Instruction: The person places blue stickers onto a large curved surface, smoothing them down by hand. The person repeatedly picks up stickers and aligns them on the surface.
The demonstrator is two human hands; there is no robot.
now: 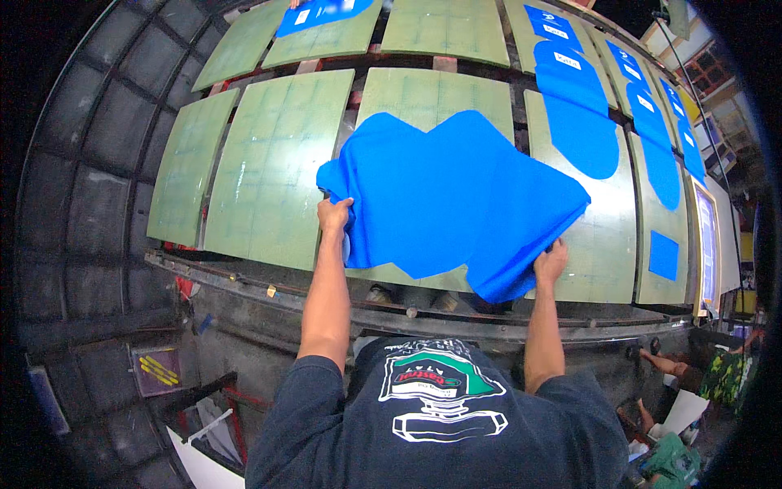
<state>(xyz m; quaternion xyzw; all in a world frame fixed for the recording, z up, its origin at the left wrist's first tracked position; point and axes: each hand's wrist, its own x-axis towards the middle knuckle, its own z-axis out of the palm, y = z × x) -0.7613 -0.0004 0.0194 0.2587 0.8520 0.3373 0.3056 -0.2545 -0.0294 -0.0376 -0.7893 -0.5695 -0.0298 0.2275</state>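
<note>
A large cut piece of bright blue fabric (427, 202) hangs between my two hands over pale green boards. My left hand (335, 215) grips its bunched left edge, thumb on top. At the lower right edge, my right hand (551, 261) holds the cloth, its fingers partly hidden by the fabric. Beneath the cloth lies a green board (440, 91), partly covered. To the left is a bare green board (275, 165). On the board (602, 257) to the right lies a blue fabric piece (580, 128) with rounded ends.
More blue cut pieces (654, 147) lie on boards at the right, some with white labels bearing writing. A wood-framed screen (707, 244) stands at the right end. A person's hand touches a blue piece (324, 15) across the table. A metal rail (391, 308) runs along the near edge. People sit at lower right.
</note>
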